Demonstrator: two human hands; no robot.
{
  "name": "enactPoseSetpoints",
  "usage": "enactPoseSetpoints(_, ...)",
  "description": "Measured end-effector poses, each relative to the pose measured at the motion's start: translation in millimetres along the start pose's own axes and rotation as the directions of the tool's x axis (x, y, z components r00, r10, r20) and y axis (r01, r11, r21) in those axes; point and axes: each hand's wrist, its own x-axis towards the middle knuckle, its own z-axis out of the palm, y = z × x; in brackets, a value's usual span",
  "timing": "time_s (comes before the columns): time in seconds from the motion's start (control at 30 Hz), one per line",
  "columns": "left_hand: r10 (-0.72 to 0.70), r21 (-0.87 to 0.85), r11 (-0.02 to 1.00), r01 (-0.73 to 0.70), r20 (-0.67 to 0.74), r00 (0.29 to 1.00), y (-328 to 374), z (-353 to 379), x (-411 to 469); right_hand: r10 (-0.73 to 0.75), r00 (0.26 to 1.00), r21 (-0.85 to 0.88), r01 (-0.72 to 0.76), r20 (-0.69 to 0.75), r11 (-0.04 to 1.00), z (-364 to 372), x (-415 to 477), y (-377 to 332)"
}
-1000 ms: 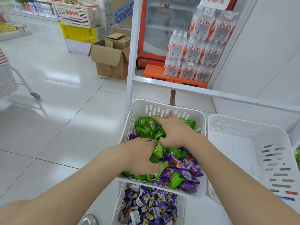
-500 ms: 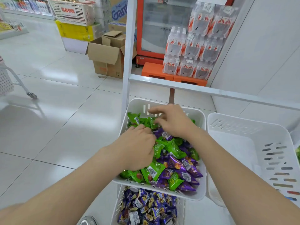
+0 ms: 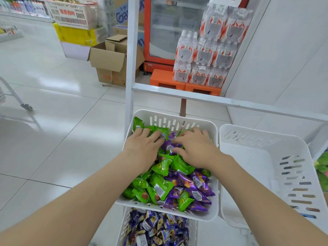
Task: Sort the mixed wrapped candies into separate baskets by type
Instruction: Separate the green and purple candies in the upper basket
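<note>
Both hands lie palm-down and apart on the far half of the pile, fingers spread and fairly straight, gripping nothing I can make out. The left hand [image 3: 142, 144] is over green candies [image 3: 138, 122] at the far-left corner of the mixed basket [image 3: 168, 212], and the right hand [image 3: 197, 148] is over purple candies [image 3: 167, 143] by its far wall. It looks like raking, best done by herding one colour into a corner and then scooping only that colour, so no strays ride along. More of both colours lies heaped toward the near edge, below the wrists. Just beside it on the right stands the right-hand basket [image 3: 248, 157]. A lower basket [image 3: 123, 226] of darker wrapped sweets sits beneath the near edge.
</note>
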Motion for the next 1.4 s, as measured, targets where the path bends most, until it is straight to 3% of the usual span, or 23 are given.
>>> enactPoseSetpoints(0.2,-0.042,0.047,0.998,0.042,0.012,0.999,-2,0,9,-0.127,0.982,0.09,0.116,0.141,0.989,-9,7,-7)
enactPoseSetpoints(0.3,-0.06,0.029,0.998,0.06,-0.006,0.998,-3,-2,12,-0.133,0.991,0.101,0.135,-0.028,0.986,-13,2,-5)
enactPoseSetpoints(0.43,-0.036,-0.009,0.999,0.036,-0.059,0.998,-4,-6,12,-0.056,0.968,0.331,0.137,-0.243,0.934,-23,-19,8)
enactPoseSetpoints(0.53,0.0,-0.187,0.982,-0.024,-0.129,0.992,-9,-9,12,-0.138,0.982,0.308,0.171,-0.127,0.936,-36,-46,19)
enactPoseSetpoints(0.6,0.041,-0.405,0.91,-0.091,-0.13,0.991,-12,-12,8,-0.179,0.983,0.264,0.184,-0.042,0.947,-39,-59,14)
enactPoseSetpoints(0.67,0.131,-0.568,0.812,-0.134,-0.046,0.99,-12,-14,2,-0.145,0.986,0.251,0.161,-0.079,0.954,-36,-60,6)
enactPoseSetpoints(0.73,0.217,-0.603,0.78,-0.164,0.015,0.976,-12,-14,-4,-0.096,0.983,0.242,0.133,-0.16,0.961,-34,-50,-5)
enactPoseSetpoints(0.87,0.206,-0.566,0.801,-0.195,-0.045,0.978,-11,-6,-7,-0.003,0.975,0.227,0.054,-0.221,0.972,-24,-10,-14)
enactPoseSetpoints(1.0,0.139,-0.36,0.902,-0.24,-0.283,0.949,-7,-3,-3,0.048,0.998,0.17,-0.054,0.042,0.984,-6,20,-16)
enactPoseSetpoints(1.13,0.139,-0.281,0.945,-0.169,-0.124,0.982,-2,5,4,0.058,0.991,0.096,-0.07,0.125,0.993,-3,27,-16)
enactPoseSetpoints(1.2,0.086,-0.206,0.974,-0.092,-0.039,0.996,-1,7,6,0.087,0.995,0.091,-0.091,0.048,0.992,-5,26,-12)
enactPoseSetpoints(1.4,-0.061,-0.089,0.994,0.057,-0.047,0.997,-4,6,1,0.077,0.989,0.185,-0.052,-0.126,0.981,-22,7,-8)
